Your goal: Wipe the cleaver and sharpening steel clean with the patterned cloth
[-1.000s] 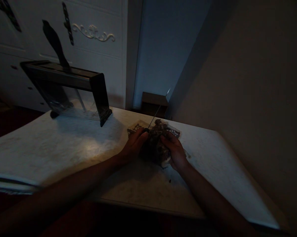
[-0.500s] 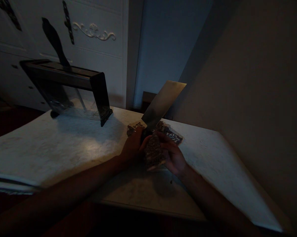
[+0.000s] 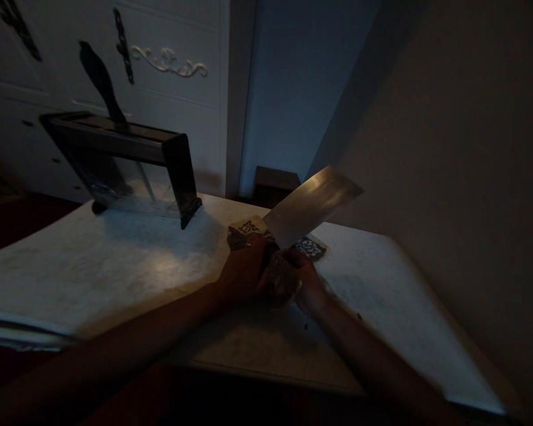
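Note:
My left hand [image 3: 246, 269] is closed around the dark handle of a cleaver [image 3: 313, 204]. Its broad blade points up and away to the right, above the table. My right hand [image 3: 310, 281] has its fingers bent round a rough brown piece of cloth [image 3: 284, 283], pressed close against the left hand and the handle. Behind the hands, a patterned cloth [image 3: 249, 229] with a pale edge shows on the left. A similar patterned cloth piece [image 3: 311, 247] lies to the right; whether they are one cloth is hidden. The light is dim.
A black knife stand [image 3: 173, 151] with clear panels stands at the back left of the pale table [image 3: 151, 254], a dark handle [image 3: 100, 77] sticking up from it. White cabinet doors [image 3: 181, 118] are behind. Small dark crumbs [image 3: 306, 326] lie near my right wrist.
The cleaver blade has tilted lower and swung to the right, its face now catching light. The brown cloth has bunched up smaller between my hands. My right hand's fingers have curled in more.

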